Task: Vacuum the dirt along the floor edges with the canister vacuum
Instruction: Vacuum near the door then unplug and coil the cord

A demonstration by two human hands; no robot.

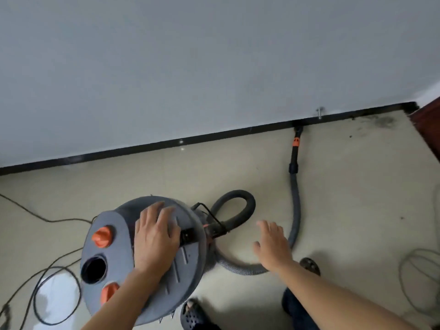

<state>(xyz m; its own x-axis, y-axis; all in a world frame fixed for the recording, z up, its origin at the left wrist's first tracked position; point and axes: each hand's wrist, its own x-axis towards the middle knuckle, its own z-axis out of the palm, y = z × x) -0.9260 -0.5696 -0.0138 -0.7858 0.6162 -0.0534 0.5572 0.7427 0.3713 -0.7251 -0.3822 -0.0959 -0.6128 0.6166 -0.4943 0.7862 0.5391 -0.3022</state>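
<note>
The grey canister vacuum (112,244) with orange knobs stands on the beige floor at lower left. My left hand (154,236) rests flat on its lid, fingers spread beside the black handle. My right hand (273,246) hovers open above the floor, over the grey hose (296,206). The hose loops from the canister and runs up to the black and orange wand (295,148). The wand lies on the floor with its nozzle tip touching the black baseboard (214,135). Dark dirt (383,121) lies in the far right corner.
Black power cords (47,277) snake over the floor at left. A grey wire coil (419,277) lies at right. A metal door stop (319,112) juts from the wall above the baseboard. My feet in dark sandals (192,313) stand below the canister. Dark red wood (428,129) borders the right corner.
</note>
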